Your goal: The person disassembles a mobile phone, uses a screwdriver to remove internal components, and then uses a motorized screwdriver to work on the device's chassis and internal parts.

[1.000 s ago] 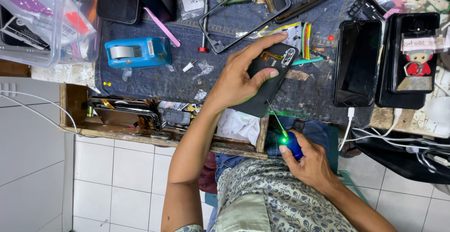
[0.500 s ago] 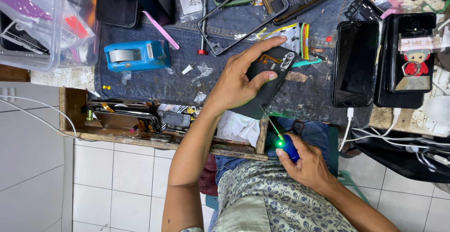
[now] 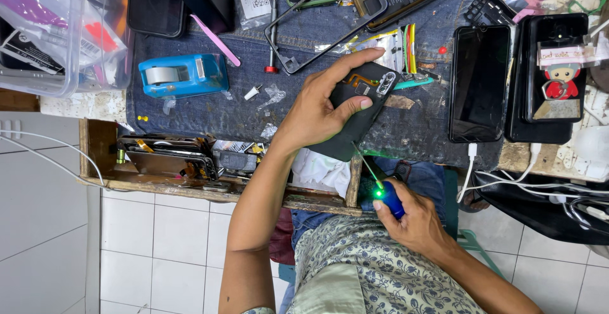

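Observation:
My left hand [image 3: 320, 111] grips an opened black phone [image 3: 361, 108] with its back off, tilted over the front edge of the denim-covered bench [image 3: 209, 114]; the thumb rests on its inner parts. My right hand [image 3: 412, 222] is lower, near my lap, closed around a blue-handled electric screwdriver [image 3: 388, 196] with a green light glowing at its head. Its thin bit [image 3: 366, 165] points up at the lower end of the phone and nearly touches it.
A blue tape dispenser [image 3: 181, 74] sits at left beside clear plastic bins [image 3: 57, 28]. A phone frame [image 3: 330, 19], a dark phone [image 3: 479, 82] on a white cable, and a black case [image 3: 555, 66] lie on the bench. An open drawer [image 3: 171, 158] holds phone parts.
The view has shifted slightly. Both hands hold about the same pose, with the screwdriver bit still by the phone's lower end.

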